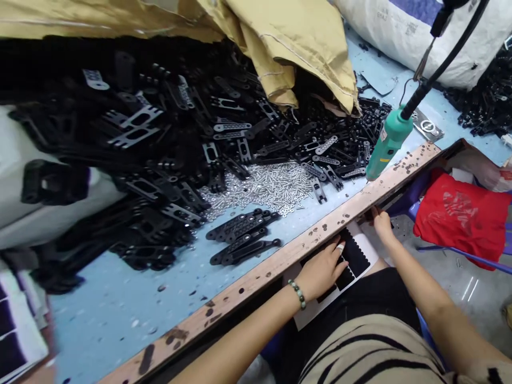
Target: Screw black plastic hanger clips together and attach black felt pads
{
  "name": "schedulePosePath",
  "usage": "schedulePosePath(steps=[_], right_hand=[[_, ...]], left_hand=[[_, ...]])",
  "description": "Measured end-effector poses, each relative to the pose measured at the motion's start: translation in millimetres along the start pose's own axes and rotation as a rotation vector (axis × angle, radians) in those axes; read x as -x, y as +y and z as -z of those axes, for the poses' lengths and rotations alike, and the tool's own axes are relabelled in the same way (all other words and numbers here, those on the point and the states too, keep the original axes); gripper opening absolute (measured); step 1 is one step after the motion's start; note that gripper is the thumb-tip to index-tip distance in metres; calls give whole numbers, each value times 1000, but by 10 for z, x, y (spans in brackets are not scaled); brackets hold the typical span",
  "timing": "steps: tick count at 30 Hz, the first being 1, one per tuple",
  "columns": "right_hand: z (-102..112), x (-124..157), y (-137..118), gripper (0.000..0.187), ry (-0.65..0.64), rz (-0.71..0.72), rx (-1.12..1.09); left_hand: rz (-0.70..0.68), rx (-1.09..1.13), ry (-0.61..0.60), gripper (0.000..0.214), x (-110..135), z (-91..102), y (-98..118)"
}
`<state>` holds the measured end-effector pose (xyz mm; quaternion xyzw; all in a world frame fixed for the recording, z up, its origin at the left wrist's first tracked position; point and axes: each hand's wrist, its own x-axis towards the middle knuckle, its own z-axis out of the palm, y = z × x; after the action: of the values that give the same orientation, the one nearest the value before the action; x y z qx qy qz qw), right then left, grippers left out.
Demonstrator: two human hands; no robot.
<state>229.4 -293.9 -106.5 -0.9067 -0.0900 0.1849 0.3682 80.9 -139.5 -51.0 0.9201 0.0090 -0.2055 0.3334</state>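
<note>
Sheet with black zigzag strips (pixel 354 256) on lap, under flat open left hand (pixel 320 272); looks light, thin, bendy, easiest pinched at white edge. Right hand (pixel 382 226) at wooden strip (pixel 280 257), grip unclear.

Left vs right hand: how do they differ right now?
The left hand lies spread on a black-and-white sheet, while the right hand sits beyond it at the wood-faced table edge. The left wrist wears a beaded bracelet; the right shows none. Only the left has a white finger band. Both are bare, ungloved.
</note>
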Motion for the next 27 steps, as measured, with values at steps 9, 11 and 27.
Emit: schedulePosePath(steps=[9,11,27], right_hand=[[219,891,-813,75,-4,679,-12],[274,869,-1067,83,-73,738,-3],[-205,778,-1959,45,-442,1019,-34]], left_hand=[[62,1141,122,46,338,560,462],[28,1036,241,38,491,685,379],[114,954,679,34,1284,962,-226]])
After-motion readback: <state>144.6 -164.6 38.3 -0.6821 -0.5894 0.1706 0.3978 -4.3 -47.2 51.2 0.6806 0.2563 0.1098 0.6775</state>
